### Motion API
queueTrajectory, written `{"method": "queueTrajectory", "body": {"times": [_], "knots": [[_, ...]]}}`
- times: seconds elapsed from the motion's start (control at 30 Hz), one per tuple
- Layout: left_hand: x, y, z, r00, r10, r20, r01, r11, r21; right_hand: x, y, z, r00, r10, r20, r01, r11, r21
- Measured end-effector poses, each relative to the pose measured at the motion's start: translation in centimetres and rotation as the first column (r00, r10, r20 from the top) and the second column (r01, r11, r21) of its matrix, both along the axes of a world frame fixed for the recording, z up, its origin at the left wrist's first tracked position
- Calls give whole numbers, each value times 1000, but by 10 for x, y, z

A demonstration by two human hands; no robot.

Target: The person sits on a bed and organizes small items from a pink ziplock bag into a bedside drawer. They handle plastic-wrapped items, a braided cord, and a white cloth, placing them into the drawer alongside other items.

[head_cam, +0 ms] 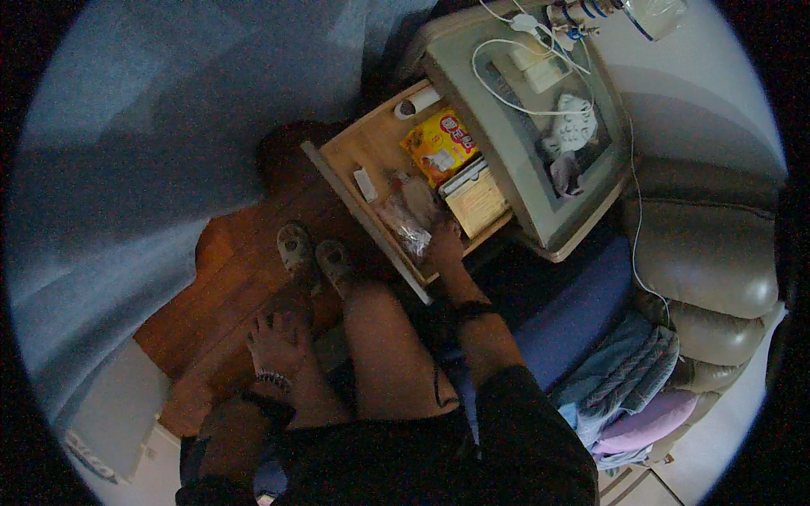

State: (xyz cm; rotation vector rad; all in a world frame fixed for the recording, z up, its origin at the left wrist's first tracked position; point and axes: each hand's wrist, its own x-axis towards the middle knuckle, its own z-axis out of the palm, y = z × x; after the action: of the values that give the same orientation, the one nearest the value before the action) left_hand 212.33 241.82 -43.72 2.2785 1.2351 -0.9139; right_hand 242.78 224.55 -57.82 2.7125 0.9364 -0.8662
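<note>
My right hand point(445, 239) reaches into the pulled-out wooden drawer point(354, 142) of a bedside cabinet. It is at a clear plastic bag point(410, 235), beside a stack of yellowish paper point(478, 203); dim light hides its fingers, so I cannot tell whether it grips anything. A yellow printed packet point(441, 147) lies further back, near a white roll point(421, 101). Close to the drawer front sits a small white item point(365, 184). My left hand point(277, 346), with a beaded bracelet at the wrist, holds nothing and rests with fingers apart about my left knee.
On the cabinet top point(525, 183) are a white cable point(481, 69), a pale box point(544, 69) and a white patterned item point(574, 120). Blue-grey curtains point(158, 114) hang at the left. A leather headboard point(702, 253) and folded bedding point(633, 360) are at the right. My slippered feet point(294, 246) stand on wooden flooring.
</note>
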Motion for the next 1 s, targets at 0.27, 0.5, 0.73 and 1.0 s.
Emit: {"method": "queueTrajectory", "body": {"times": [0.27,0.5,0.73,1.0], "knots": [[16,3,16,1000,-25,-10,25,1000,-2,144,-61,132,646,-451,616,-34,789,613],[18,5,21,996,-22,-88,21,1000,-11,208,-98,130,720,-583,376,301,751,587],[20,4,21,999,17,-33,-17,1000,-5,140,-43,185,587,-236,-774,775,-112,622],[19,7,28,997,-41,-67,44,998,37,111,-20,207,676,-481,-559,685,129,717]]}}
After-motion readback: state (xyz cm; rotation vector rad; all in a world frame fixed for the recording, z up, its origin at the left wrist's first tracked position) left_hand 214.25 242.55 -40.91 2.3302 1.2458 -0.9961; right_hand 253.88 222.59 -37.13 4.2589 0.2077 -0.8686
